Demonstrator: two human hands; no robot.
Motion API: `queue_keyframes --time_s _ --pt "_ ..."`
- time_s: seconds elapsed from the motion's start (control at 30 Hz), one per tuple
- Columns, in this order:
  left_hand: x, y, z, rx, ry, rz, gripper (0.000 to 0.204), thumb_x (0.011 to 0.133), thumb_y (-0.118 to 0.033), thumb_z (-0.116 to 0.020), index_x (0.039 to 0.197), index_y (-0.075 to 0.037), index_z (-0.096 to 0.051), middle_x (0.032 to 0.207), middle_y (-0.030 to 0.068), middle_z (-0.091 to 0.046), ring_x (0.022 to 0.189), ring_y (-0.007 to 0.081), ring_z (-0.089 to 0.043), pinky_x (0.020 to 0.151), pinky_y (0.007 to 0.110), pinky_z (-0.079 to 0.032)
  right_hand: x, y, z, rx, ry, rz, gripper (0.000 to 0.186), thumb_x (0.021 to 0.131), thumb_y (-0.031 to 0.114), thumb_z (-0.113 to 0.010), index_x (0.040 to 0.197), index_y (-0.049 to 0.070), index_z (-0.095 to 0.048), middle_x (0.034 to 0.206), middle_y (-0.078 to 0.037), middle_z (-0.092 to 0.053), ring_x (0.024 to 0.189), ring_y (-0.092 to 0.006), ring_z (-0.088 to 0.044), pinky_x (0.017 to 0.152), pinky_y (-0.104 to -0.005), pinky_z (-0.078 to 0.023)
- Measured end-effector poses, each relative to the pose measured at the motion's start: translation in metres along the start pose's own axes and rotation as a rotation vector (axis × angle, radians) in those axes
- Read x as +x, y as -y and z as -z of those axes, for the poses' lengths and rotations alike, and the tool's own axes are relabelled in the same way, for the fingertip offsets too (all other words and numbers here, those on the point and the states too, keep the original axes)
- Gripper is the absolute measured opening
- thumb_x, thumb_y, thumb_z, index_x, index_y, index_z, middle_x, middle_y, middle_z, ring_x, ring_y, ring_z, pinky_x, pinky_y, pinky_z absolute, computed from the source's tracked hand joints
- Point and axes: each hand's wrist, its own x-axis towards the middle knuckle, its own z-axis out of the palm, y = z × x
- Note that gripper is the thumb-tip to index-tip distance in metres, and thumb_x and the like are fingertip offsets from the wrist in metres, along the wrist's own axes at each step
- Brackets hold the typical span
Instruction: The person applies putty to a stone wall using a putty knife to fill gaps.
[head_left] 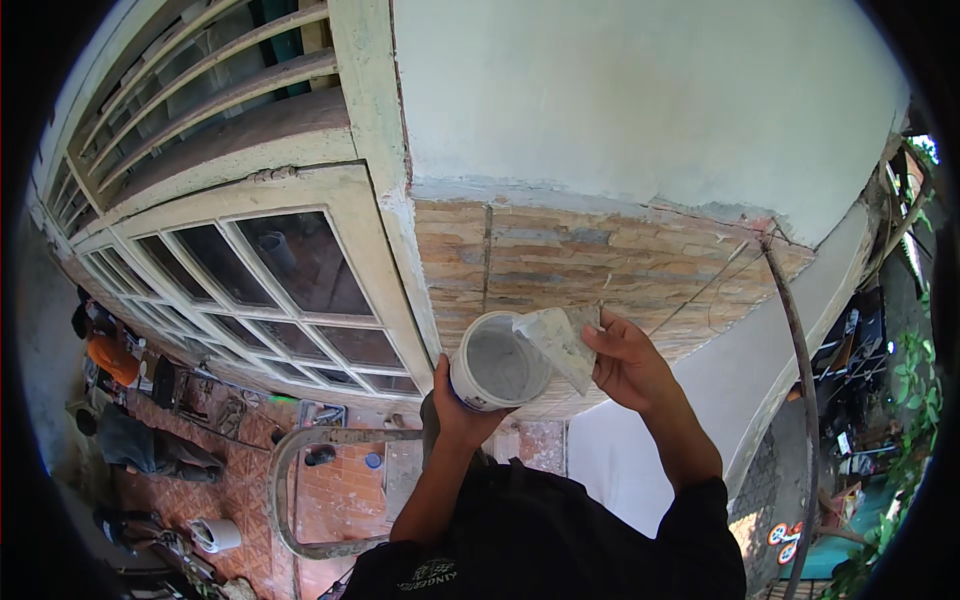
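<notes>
My left hand [463, 412] is wrapped round the side of a white plastic tub [462, 374], tilted so its mouth faces me. Grey paste [503, 362] lies inside and smears its inner wall. In my right hand [632, 366], fingers and thumb pinch a wide, flat putty knife [560, 343], its pale blade caked with filler. The blade overlaps the tub's right rim in this view; whether they touch, I cannot tell. Ahead of both hands is a wall with stone-look tiles [560, 255], below a pale plastered part [640, 110] with a rough, cracked lower edge.
A cream window frame [385, 270] with glass panes stands to the left. A curved metal frame [282, 490] is below, over red floor tiles. A wooden pole [797, 350] leans at right. Persons [150, 445] and a white bucket [215, 535] are at lower left.
</notes>
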Motion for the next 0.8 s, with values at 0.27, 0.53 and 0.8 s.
queue_keyframes --time_s 0.27,0.53,0.8 --pt "0.011 0.000 -0.023 0.054 -0.047 0.027 0.075 0.091 -0.072 -0.028 0.142 -0.020 -0.045 0.144 0.0087 -0.047 0.129 0.0349 -0.045 0.097 0.060 -0.036 0.003 0.025 -0.007 -0.190 -0.127 0.343 0.040 0.093 0.007 -0.065 0.129 -0.002 -0.050 0.115 -0.012 -0.066 0.102 -0.0190 -0.067 0.085 -0.0345 -0.058" --pt "0.068 0.024 -0.040 -0.078 0.131 0.155 0.070 0.093 -0.067 -0.038 0.137 -0.015 -0.048 0.133 0.0164 -0.054 0.116 0.0366 -0.054 0.086 0.053 -0.049 -0.007 0.062 0.022 -0.782 -0.440 0.888 0.042 0.091 0.001 -0.066 0.131 0.001 -0.053 0.108 -0.011 -0.071 0.091 -0.0104 -0.068 0.077 -0.0258 -0.055" --pt "0.069 0.051 -0.031 -0.127 0.131 0.247 0.078 0.091 -0.068 -0.040 0.144 -0.012 -0.041 0.138 0.0224 -0.048 0.119 0.0429 -0.051 0.087 0.051 -0.050 0.011 0.104 0.070 -1.822 -0.437 1.307 0.038 0.081 -0.009 -0.067 0.116 0.005 -0.069 0.117 -0.011 -0.069 0.108 -0.0284 -0.068 0.094 -0.0352 -0.055"
